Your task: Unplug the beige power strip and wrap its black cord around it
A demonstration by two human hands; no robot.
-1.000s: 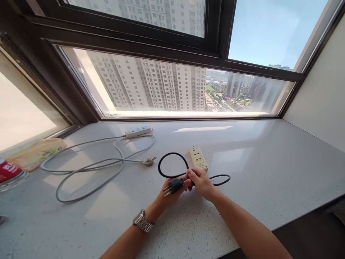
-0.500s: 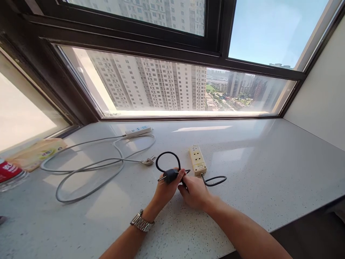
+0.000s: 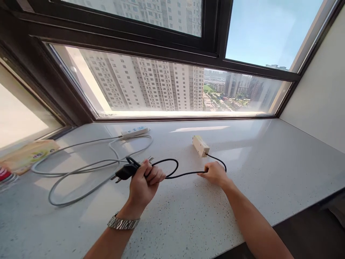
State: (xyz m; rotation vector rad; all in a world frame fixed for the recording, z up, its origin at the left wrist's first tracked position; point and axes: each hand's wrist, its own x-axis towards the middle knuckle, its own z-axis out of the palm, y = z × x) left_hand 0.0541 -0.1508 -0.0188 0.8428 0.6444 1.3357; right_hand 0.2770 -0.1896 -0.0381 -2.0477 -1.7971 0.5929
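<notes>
On the pale speckled counter (image 3: 242,187) below the window, the left hand (image 3: 144,181) is raised with its fingers (image 3: 156,175) curled shut around the black cord (image 3: 185,174) just behind the black plug (image 3: 126,172), whose prongs point left, clear of the palm. That grip keeps 1 loop gathered beside the fist. The right hand (image 3: 214,173) pinches the same cord farther along, fingers closed on it, so the stretch between the 2 hands runs nearly taut. Beyond it the cord curves up to the cream socket block (image 3: 201,145), tipped on its side. A grey cable (image 3: 88,171) with its white power strip (image 3: 134,132) lies loosely coiled at left, untouched.
</notes>
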